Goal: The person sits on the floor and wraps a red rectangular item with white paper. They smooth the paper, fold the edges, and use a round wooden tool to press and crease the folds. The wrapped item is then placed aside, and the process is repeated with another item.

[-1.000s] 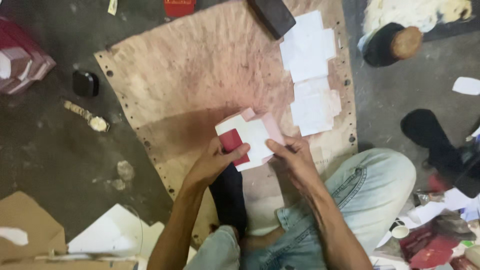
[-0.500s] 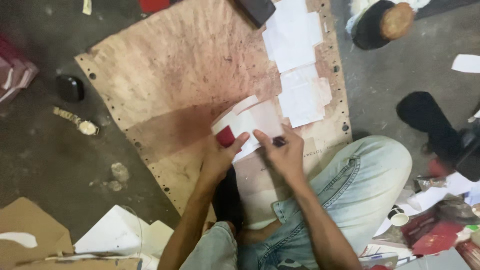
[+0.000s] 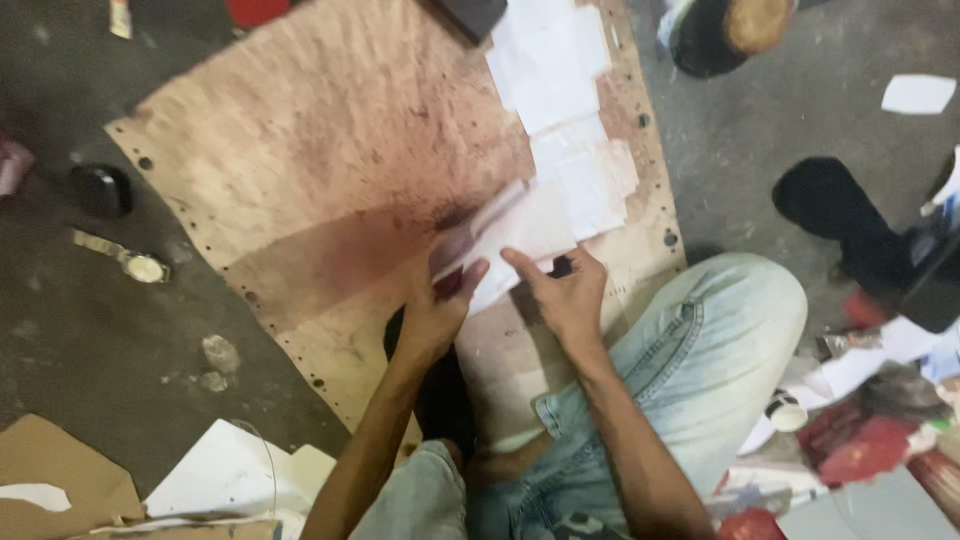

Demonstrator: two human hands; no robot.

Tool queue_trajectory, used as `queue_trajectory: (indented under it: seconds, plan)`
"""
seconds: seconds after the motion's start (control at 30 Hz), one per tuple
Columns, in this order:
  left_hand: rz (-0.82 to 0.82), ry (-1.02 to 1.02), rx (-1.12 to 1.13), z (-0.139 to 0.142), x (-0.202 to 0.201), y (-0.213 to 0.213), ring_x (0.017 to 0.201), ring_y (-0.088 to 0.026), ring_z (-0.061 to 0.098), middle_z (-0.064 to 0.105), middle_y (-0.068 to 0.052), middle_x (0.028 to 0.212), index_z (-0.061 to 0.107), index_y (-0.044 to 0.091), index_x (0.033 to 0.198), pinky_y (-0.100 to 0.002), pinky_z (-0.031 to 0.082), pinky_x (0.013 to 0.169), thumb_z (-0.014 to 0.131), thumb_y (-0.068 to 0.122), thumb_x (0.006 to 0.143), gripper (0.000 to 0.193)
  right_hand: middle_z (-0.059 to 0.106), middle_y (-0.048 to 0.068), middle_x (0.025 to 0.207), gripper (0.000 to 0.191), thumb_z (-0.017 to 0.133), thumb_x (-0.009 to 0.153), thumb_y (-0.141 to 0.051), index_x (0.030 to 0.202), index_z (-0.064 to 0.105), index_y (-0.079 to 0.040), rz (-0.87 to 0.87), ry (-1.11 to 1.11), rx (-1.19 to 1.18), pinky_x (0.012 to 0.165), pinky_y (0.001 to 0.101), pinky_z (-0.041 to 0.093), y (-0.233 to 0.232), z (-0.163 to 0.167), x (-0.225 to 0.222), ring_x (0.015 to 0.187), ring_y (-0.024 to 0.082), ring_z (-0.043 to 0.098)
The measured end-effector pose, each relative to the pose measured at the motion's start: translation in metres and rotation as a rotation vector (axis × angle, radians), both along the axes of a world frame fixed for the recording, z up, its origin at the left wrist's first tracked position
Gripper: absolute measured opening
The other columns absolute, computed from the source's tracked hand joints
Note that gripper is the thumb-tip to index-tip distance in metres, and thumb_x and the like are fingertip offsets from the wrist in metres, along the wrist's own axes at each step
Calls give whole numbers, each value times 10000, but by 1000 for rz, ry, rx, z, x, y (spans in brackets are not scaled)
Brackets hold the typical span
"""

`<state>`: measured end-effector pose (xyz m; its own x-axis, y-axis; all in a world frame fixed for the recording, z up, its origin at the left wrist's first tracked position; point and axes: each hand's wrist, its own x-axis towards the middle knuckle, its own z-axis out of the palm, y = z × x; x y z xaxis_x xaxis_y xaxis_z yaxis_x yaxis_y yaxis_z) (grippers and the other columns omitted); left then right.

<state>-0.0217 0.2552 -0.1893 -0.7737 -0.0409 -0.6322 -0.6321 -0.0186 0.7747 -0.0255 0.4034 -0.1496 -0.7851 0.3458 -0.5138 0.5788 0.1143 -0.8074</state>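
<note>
I sit on the floor in light blue jeans over a stained brown board (image 3: 330, 190). My left hand (image 3: 436, 310) grips the near left edge of a flat white and red cardboard piece (image 3: 510, 235), thumb on top. My right hand (image 3: 565, 295) presses on the same piece from the right, index finger stretched across its white face. The piece is blurred and lies low over the board. Just beyond it, several white flat cardboard pieces (image 3: 570, 110) lie in an overlapping row on the board's right side.
A wristwatch (image 3: 125, 258) and a small black object (image 3: 100, 188) lie on the dark floor at left. Brown and white cardboard scraps (image 3: 220, 480) sit at the bottom left. A foot in a black sock (image 3: 840, 215) and red and white clutter (image 3: 860, 440) are at right.
The cardboard piece has gone from raised in both hands down and away onto the board, toward the row of white pieces. Both hands followed it and the view shifted left.
</note>
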Motion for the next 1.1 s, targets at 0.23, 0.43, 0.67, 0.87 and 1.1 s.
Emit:
queue_trajectory:
  seconds: [0.23, 0.43, 0.67, 0.87, 1.1]
  plan:
    - [-39, 116, 7, -10, -21, 30, 1047, -151, 682, 723, -84, 1187, 630, -8, 1307, -294, 556, 945, 762, 168, 934, 433, 645, 123, 1060, 592, 975, 742, -253, 1199, 705, 10, 72, 298, 568, 839, 352, 529, 22, -9, -17, 937, 247, 643]
    - [-50, 25, 26, -19, -30, 42, 982, -133, 683, 758, -79, 1118, 651, 5, 1311, -288, 563, 863, 735, 117, 955, 382, 564, 249, 1134, 707, 944, 633, -247, 1196, 656, 70, 38, 365, 787, 896, 430, 429, 21, -12, -29, 1015, 395, 522]
    - [-80, 163, 18, -17, -29, 35, 1046, -150, 694, 748, -113, 1152, 634, 10, 1338, -290, 570, 908, 707, 101, 945, 411, 718, 73, 899, 298, 894, 852, -171, 1087, 762, -45, 221, 261, 521, 781, 350, 538, 22, -17, -37, 833, 204, 652]
    - [-388, 234, -451, -2, -25, 14, 1180, -297, 638, 636, -192, 1294, 476, 13, 1435, -413, 519, 964, 837, 263, 877, 709, 722, 87, 812, 628, 919, 802, -214, 1268, 580, 35, 252, 120, 401, 637, 320, 556, 21, -7, -46, 682, 190, 693]
    - [-996, 890, -890, 17, -22, -12, 1402, -350, 439, 395, -84, 1606, 614, 114, 1333, -420, 501, 1037, 671, 86, 836, 501, 712, 71, 776, 701, 868, 804, -289, 1313, 498, 19, 416, 91, 507, 698, 376, 548, 14, 12, -48, 670, 224, 691]
